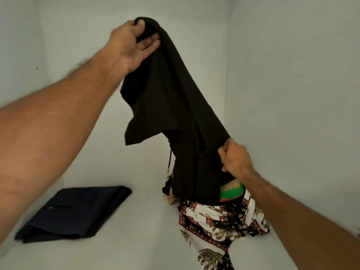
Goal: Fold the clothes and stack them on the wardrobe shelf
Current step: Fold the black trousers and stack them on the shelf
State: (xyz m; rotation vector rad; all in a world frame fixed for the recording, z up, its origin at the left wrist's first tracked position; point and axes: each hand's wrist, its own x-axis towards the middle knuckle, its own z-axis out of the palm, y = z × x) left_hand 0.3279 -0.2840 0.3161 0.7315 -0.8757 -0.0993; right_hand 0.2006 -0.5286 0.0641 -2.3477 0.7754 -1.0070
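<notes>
left hand pinches the top of a black fabric garment, raised high. right hand clamps its lower edge above a crumpled elephant-print cloth. folded dark navy garment lies on the white shelf, left.

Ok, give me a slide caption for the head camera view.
Both hands, left hand and right hand, lift a black garment from the unfolded pile.

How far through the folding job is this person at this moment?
Done: one dark navy garment lies folded on the shelf. In hand: left hand and right hand hold up a black garment. Left: the unfolded pile, including the elephant-print cloth.
</notes>
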